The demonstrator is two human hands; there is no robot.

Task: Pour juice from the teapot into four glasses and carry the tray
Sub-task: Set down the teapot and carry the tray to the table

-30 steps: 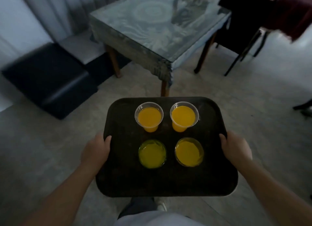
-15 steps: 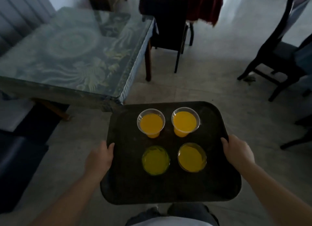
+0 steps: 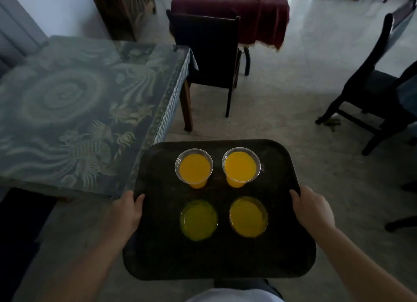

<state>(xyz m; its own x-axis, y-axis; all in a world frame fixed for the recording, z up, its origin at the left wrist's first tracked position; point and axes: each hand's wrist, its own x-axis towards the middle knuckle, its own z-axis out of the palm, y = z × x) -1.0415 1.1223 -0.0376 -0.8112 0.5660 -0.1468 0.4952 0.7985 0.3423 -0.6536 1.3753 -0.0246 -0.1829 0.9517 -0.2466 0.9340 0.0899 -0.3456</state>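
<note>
The left hand (image 3: 126,213) and right hand (image 3: 312,212) each grip a side edge of the dark tray (image 3: 221,260), held level over the floor with its long axis near-to-far. The four filled glasses (image 3: 194,167) stand centred between both hands, equally near each; the patterned table (image 3: 74,112) lies just left of the tray's far-left corner.

A: Where are the four glasses sitting on the tray (image 3: 158,252)?

B: In two rows: far-left glass (image 3: 194,168), far-right glass (image 3: 241,166), near-left glass (image 3: 198,220), near-right glass (image 3: 248,216).

A: And the hands?

B: The left hand (image 3: 126,211) is gripping the tray's left rim, the right hand (image 3: 312,211) its right rim.

A: What is lying around the tray?

B: The worktop (image 3: 74,112) is lying left of the tray and beyond it, a chair (image 3: 207,53) straight beyond it, another chair (image 3: 374,91) to the far right.
</note>
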